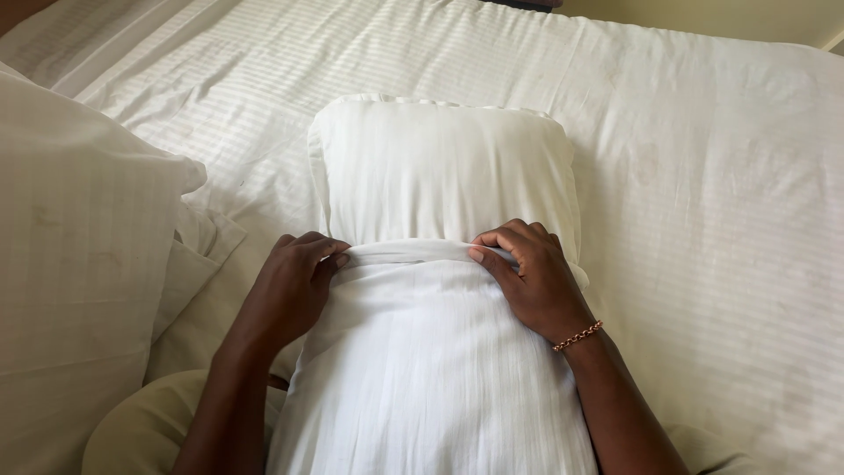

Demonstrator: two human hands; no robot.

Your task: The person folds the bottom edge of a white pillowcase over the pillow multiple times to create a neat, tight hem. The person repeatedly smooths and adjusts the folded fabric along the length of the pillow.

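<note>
On striped bed sheet [703, 176]: pillow [440, 167], pillowcase [431, 369] gripped.

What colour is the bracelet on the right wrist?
Coppery gold, a thin chain bracelet beside the white pillowcase; head view.

Pillow [440, 167]: white woven cloth, matt, faint self-stripe, a few light stains. Pillowcase [431, 369] pulled over its near half: thinner white cloth, matt, fine ribbed weave, soft creases; the bunched open edge is gripped by left hand [294, 286] and right hand [527, 277]. Bed sheet [721, 202]: white cotton-like cloth, matt, woven satin stripes with a slight sheen, faint marks toward the right edge. Second pillow [79, 290] at the bed's left edge: same striped matt cloth, off-white. Bracelet [578, 336] on right wrist: copper-coloured metal chain, glossy.
</note>
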